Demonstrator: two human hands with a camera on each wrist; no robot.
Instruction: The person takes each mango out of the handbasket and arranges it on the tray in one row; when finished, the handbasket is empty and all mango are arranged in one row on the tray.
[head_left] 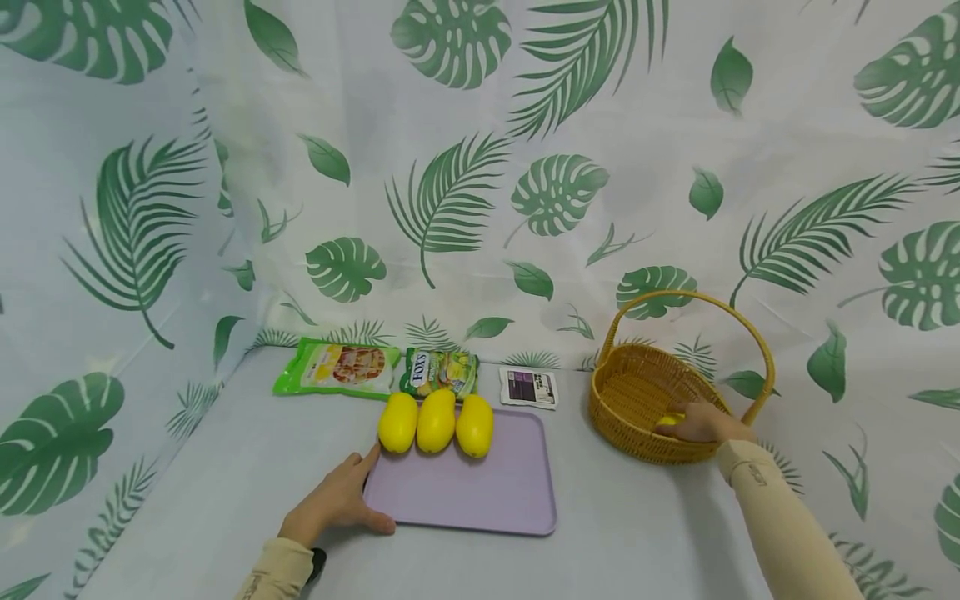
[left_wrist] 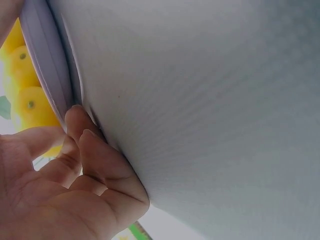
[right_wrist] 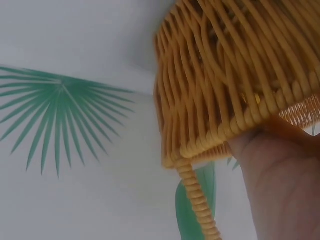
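On the lilac tray (head_left: 465, 500), three yellow mangoes (head_left: 437, 422) lie side by side along the back left. My left hand (head_left: 337, 500) holds the tray by its left side, the thumb at the front corner. In the left wrist view, curled fingers (left_wrist: 107, 165) press against the tray's rim (left_wrist: 47, 55). Over at the right, my right hand (head_left: 701, 422) reaches into a wicker basket (head_left: 630, 425) and grips another yellow mango (head_left: 670, 419), mostly covered by the hand. The basket wall (right_wrist: 215, 90) hides the right fingers in the right wrist view.
Behind the tray lie a green food packet (head_left: 341, 368), a Fox's candy bag (head_left: 440, 372) and a small white and dark sachet (head_left: 529, 387). The basket's tall handle (head_left: 693, 294) arches above it. A leaf-patterned cloth (head_left: 465, 250) hangs behind the table.
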